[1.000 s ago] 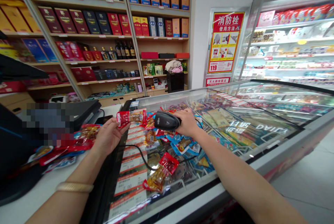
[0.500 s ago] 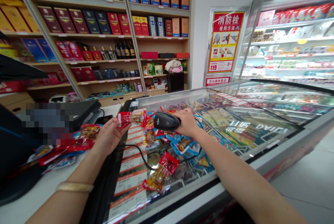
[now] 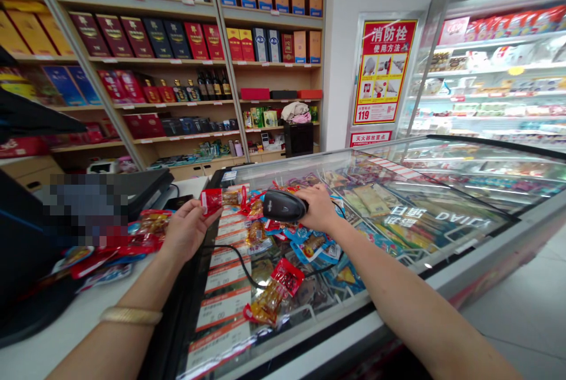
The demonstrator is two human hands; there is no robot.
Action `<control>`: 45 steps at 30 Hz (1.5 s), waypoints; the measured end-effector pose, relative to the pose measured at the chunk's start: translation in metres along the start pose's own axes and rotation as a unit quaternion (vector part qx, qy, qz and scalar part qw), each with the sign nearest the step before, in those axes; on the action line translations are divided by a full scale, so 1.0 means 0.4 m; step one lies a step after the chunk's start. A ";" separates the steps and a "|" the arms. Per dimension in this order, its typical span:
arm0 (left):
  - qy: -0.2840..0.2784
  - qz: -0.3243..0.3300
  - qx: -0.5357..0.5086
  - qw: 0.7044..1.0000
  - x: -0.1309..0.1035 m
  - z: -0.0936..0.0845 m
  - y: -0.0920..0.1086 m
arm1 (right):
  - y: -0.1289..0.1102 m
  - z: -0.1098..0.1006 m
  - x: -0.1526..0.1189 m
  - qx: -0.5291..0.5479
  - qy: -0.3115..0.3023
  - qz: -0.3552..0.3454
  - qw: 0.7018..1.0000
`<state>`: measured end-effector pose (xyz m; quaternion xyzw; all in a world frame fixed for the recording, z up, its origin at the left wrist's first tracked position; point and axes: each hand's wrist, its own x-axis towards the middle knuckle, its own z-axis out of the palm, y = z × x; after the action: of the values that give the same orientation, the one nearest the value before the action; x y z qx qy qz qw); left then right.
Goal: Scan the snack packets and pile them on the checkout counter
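Observation:
My left hand [image 3: 191,228] is closed on one end of a red snack packet [image 3: 222,198] with a clear middle, held above the freezer's left edge. My right hand [image 3: 319,207] grips the handle of a black barcode scanner [image 3: 284,206], whose head points left toward that packet. From the scanner a black cable [image 3: 234,252] loops over the glass. Beneath and around the scanner lie several blue and red snack packets [image 3: 312,245]. Nearer to me, a red and amber snack packet [image 3: 275,292] lies alone on the glass.
A glass-topped chest freezer [image 3: 375,232] stretches away to the right. At left, more packets [image 3: 150,229] lie on a white counter [image 3: 119,303] beside dark equipment [image 3: 148,188]. Shelves of boxed goods [image 3: 154,38] stand behind, and a lit display fridge [image 3: 499,73] is at far right.
The view has shifted very slightly. Both hands, the held packet and the scanner keep nearly the same positions relative to each other.

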<state>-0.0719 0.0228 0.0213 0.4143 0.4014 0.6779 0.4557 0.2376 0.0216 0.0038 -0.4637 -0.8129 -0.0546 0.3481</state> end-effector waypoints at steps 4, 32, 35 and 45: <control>0.062 0.132 0.189 0.971 0.009 -0.017 0.001 | 0.000 -0.004 -0.001 -0.002 0.001 0.005 1.000; 0.088 0.312 0.585 0.743 0.060 -0.121 0.010 | 0.017 0.000 0.003 -0.006 0.016 0.030 0.999; -0.098 0.302 0.558 0.767 0.033 -0.059 -0.016 | 0.016 0.001 0.003 -0.009 0.015 0.030 0.999; -0.381 0.240 0.548 0.705 -0.040 0.009 -0.106 | 0.017 0.005 0.002 -0.020 0.007 0.029 0.999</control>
<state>-0.0524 0.0192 -0.0196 0.8965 0.3814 0.2092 0.0841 0.2416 0.0269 0.0014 -0.4931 -0.7955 -0.0640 0.3463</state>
